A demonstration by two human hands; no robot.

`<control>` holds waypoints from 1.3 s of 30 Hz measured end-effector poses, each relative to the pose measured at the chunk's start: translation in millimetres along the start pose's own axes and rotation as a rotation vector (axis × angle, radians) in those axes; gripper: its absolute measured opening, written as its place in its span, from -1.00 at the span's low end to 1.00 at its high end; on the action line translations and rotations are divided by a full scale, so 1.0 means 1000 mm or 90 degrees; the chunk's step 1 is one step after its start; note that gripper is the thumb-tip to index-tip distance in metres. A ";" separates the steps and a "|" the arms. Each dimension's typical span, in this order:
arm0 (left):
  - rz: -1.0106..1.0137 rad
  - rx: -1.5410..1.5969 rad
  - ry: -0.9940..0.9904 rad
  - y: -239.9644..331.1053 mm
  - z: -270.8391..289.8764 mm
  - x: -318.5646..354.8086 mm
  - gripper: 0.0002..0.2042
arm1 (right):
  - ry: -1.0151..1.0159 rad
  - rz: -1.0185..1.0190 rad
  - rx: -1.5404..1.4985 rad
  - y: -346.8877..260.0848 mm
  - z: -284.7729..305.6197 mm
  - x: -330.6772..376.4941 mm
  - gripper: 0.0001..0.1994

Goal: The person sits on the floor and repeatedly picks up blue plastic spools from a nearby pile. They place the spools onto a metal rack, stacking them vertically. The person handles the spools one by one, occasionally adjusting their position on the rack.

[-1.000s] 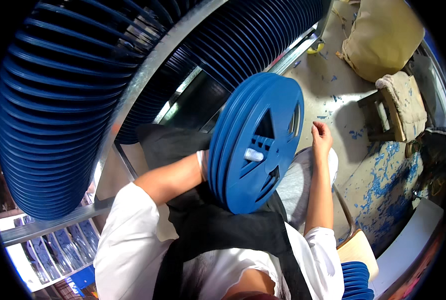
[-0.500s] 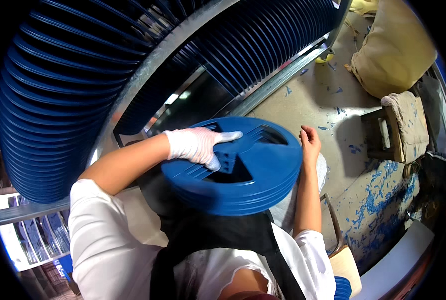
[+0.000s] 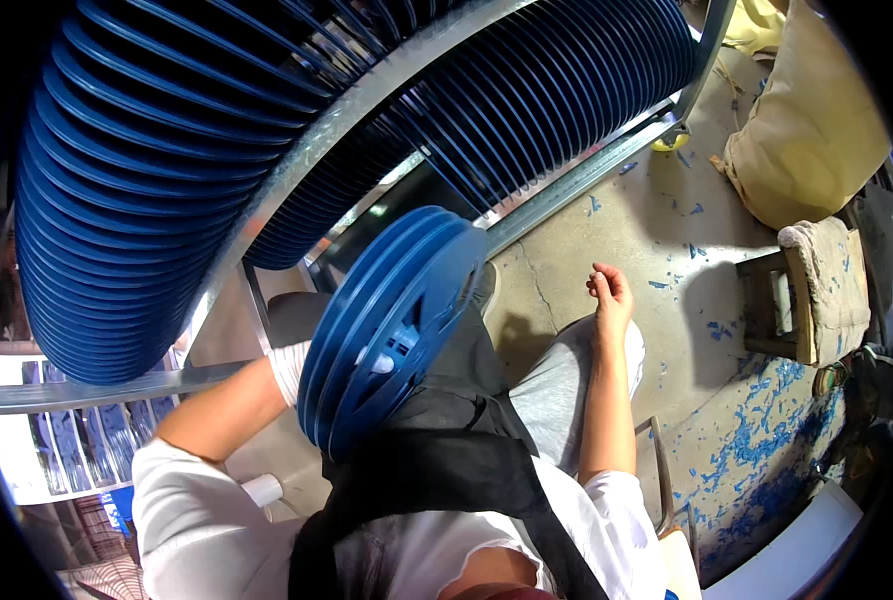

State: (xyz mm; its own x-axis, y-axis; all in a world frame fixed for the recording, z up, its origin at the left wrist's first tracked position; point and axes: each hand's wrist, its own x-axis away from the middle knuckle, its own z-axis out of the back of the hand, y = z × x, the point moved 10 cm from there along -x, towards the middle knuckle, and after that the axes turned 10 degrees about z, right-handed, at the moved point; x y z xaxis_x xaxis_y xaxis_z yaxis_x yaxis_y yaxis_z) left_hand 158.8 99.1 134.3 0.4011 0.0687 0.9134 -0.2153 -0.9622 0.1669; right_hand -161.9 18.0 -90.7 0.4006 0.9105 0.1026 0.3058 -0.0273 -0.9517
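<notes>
A stack of several blue plastic reels [image 3: 407, 300] is tilted on edge in front of my black apron. My left hand [image 3: 289, 368], in a white glove, grips the stack from the left; a gloved fingertip shows through an opening near the reels' hub. Most of that hand is hidden behind the reels. My bare right hand [image 3: 612, 290] hangs over my right knee, apart from the reels. Its fingers are loosely bent, with nothing in them.
Long rows of blue reels [image 3: 147, 220] stand on a metal rack [image 3: 312, 140] at left and ahead. On the right are a wooden stool [image 3: 802, 290] with a cloth cover and a large yellowish sack [image 3: 812, 130]. Blue scraps [image 3: 757, 400] litter the floor.
My left hand has drawn the reel stack to the left and tipped it from nearly flat onto its edge. The right hand stays beside my knee, almost unmoved. The view has shifted slightly.
</notes>
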 end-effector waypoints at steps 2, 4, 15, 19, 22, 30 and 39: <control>-0.060 0.013 0.039 0.005 -0.001 0.004 -0.61 | -0.001 -0.006 -0.009 -0.001 -0.002 -0.001 -0.84; -0.119 0.025 0.079 0.014 -0.001 0.006 -0.63 | -0.009 -0.009 -0.011 0.000 -0.004 -0.001 -0.84; -0.483 0.166 0.083 0.110 0.042 -0.042 -0.68 | -0.013 -0.022 0.001 -0.010 -0.008 0.008 -0.83; -0.579 0.198 0.031 0.136 0.047 -0.059 -0.67 | -0.009 -0.022 0.008 -0.013 -0.007 0.008 -0.83; -0.631 0.207 0.023 0.153 0.048 -0.064 -0.67 | -0.028 -0.009 -0.005 -0.010 -0.008 0.006 -0.82; -0.682 0.040 -0.091 0.166 0.065 -0.101 -0.64 | -0.026 -0.024 0.020 -0.015 -0.013 0.009 -0.84; -0.703 -0.001 -0.046 0.132 0.078 -0.130 -0.60 | -0.017 -0.019 0.008 -0.016 -0.008 0.009 -0.85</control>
State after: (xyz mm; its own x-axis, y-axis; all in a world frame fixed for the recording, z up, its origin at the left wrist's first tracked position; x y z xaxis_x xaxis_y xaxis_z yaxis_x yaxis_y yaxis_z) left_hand 148.3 -57.3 8.7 0.4248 0.8734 0.2382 0.2917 -0.3811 0.8773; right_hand -155.9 23.7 -72.3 0.3680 0.9216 0.1234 0.3058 0.0053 -0.9521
